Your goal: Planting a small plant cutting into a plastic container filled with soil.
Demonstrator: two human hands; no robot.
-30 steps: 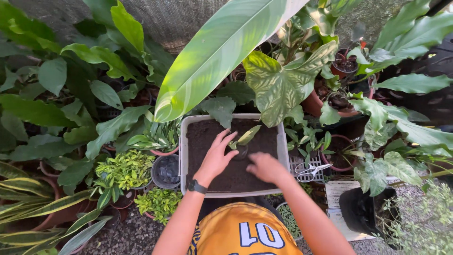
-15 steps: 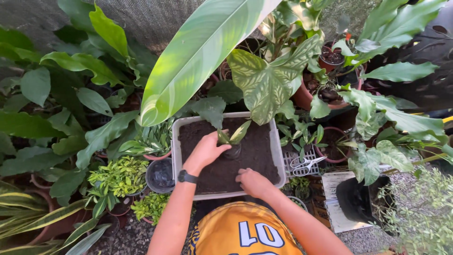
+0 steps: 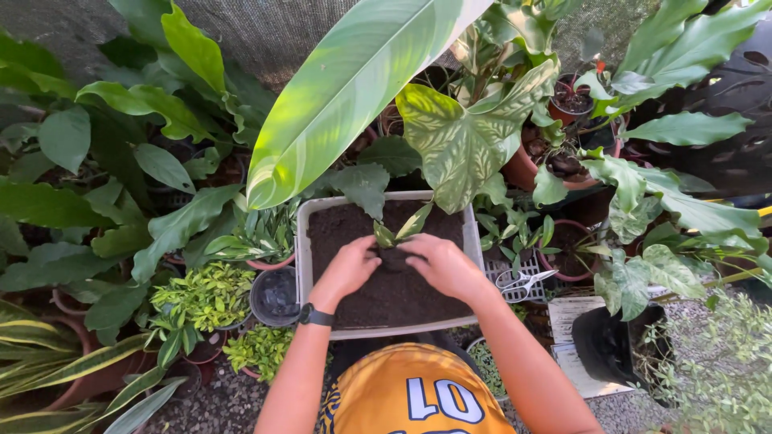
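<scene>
1. Here your left hand (image 3: 347,269) and right hand (image 3: 441,264) are cupped together around a small green-leaved seedling (image 3: 396,235), fingers curled and pressing dark soil at its base.
2. The seedling stands upright near the middle of the grey rectangular plastic tub (image 3: 303,241), filled with dark, crumbly soil.
3. This looks like the planting-and-firming step; next, press evenly and gently, sparing the thin stem.
4. White-handled scissors (image 3: 521,280) lie just right of the tub.

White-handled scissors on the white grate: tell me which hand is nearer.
Right. The right hand sits just left of the white-handled scissors; the left hand lies farther left over the soil.
</scene>
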